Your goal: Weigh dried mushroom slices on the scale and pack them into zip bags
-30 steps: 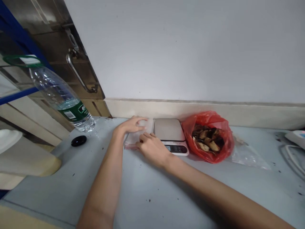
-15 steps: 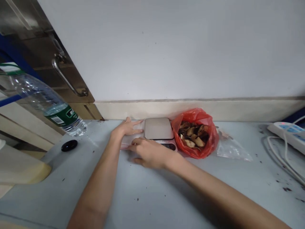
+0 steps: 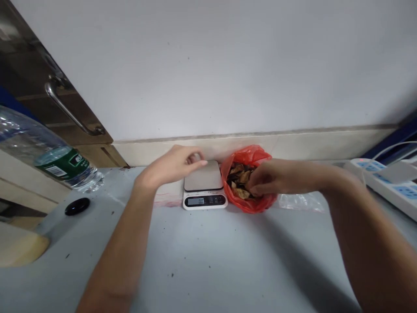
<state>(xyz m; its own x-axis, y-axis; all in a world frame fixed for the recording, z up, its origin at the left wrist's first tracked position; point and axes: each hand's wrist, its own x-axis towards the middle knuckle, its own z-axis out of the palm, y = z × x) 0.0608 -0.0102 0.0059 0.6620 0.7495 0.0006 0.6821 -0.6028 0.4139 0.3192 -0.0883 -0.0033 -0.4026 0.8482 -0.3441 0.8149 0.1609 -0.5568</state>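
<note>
A kitchen scale with a silver plate and a lit display reading 0.0 stands near the wall. My left hand hangs over its left side, fingers curved and thumb apart, holding nothing that shows. Under that hand lies a flat clear plastic bag with red lines. To the right of the scale, a red plastic bag stands with its mouth wide, full of dried brown slices. My right hand reaches into it, fingers bent and closed on the slices; the fingertips are partly hidden.
At left are a tilted water bottle, a black oval object and a pale container. A clear plastic bag lies right of the red bag. A white power strip with cables sits far right.
My right hand has moved from the scale's front left into the red bag. My left hand has risen off the flat clear bag toward the scale plate. The display is now uncovered.
</note>
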